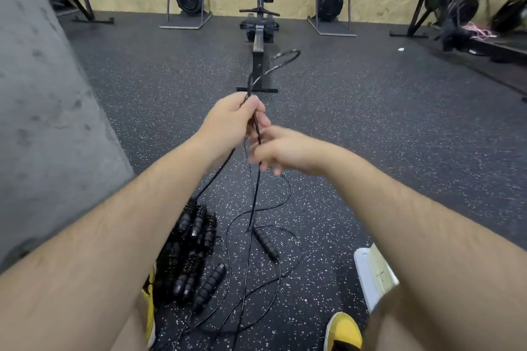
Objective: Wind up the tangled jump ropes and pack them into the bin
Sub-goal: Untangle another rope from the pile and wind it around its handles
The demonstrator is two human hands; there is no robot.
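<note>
Two hands up: left hand [236, 120] grips rope [256, 191] high, prob. so tangles hang free; right hand [275, 151] blurred, grip I cannot tell.

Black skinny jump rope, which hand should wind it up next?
Right. The left hand grips the thin black jump rope up high; the right hand sits just below, beside the dangling strands.

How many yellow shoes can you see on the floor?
2. One yellow shoe is at the bottom right, in plain view. The other yellow shoe is at the bottom left, mostly hidden behind the left arm, beside the pile of black handles.
</note>
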